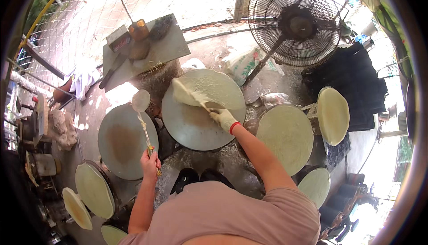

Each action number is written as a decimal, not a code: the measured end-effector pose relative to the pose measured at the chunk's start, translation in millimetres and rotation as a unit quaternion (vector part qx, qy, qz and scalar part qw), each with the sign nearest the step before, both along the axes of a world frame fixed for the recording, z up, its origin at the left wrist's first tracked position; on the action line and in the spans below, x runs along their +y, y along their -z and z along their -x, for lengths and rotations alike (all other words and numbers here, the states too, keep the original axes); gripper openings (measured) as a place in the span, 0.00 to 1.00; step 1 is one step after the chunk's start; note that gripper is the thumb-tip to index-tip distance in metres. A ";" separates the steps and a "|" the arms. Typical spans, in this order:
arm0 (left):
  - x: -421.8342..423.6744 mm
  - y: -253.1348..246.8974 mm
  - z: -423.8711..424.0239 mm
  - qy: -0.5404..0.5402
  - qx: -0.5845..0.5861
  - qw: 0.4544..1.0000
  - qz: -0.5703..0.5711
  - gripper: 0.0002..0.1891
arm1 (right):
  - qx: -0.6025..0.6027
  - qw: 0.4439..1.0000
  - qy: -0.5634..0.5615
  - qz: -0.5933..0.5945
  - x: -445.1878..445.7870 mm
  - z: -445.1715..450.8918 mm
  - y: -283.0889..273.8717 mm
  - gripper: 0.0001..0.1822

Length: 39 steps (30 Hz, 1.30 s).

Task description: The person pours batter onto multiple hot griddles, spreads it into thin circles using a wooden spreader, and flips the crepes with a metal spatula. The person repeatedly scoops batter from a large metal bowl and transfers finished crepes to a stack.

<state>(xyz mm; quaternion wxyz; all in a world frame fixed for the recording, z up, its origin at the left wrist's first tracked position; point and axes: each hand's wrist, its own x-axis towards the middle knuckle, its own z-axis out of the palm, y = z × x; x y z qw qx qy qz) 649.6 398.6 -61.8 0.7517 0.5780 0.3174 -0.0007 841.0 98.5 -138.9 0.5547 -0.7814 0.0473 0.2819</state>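
My right hand (222, 118), in a pale glove, grips a blurred spreader (192, 96) by its handle over the middle round griddle (200, 138). Pale batter (217, 81) covers the far part of that griddle; its near part shows bare metal. My left hand (150, 164), bare, holds upright the handle of a long ladle (141, 100), whose round end is beside the far edge of the left griddle (123, 141). That griddle has a brown patch and no batter on it. On the right griddle (286, 138) lies a round pale sheet of batter.
A large fan (297, 24) stands beyond, right of a sack (244, 66). A board (174, 41) at the far left bears a knife (113, 69) and a can (138, 29). More griddles carry pale sheets (94, 191) at both sides. Dark stacked slabs (347, 81) are at the right.
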 end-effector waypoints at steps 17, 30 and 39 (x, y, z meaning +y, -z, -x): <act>-38.9 1.1 29.2 -0.024 0.053 0.996 -0.073 0.12 | 0.076 0.996 0.041 -0.039 -40.2 -41.3 -17.9 0.19; -66.5 46.8 135.8 0.242 0.045 0.792 -0.559 0.22 | 0.114 0.990 0.078 -0.022 -68.9 -32.2 -15.6 0.14; -91.1 36.3 158.2 0.257 0.032 0.754 -0.603 0.22 | 0.026 0.993 -0.112 -0.027 -100.5 -14.0 35.6 0.20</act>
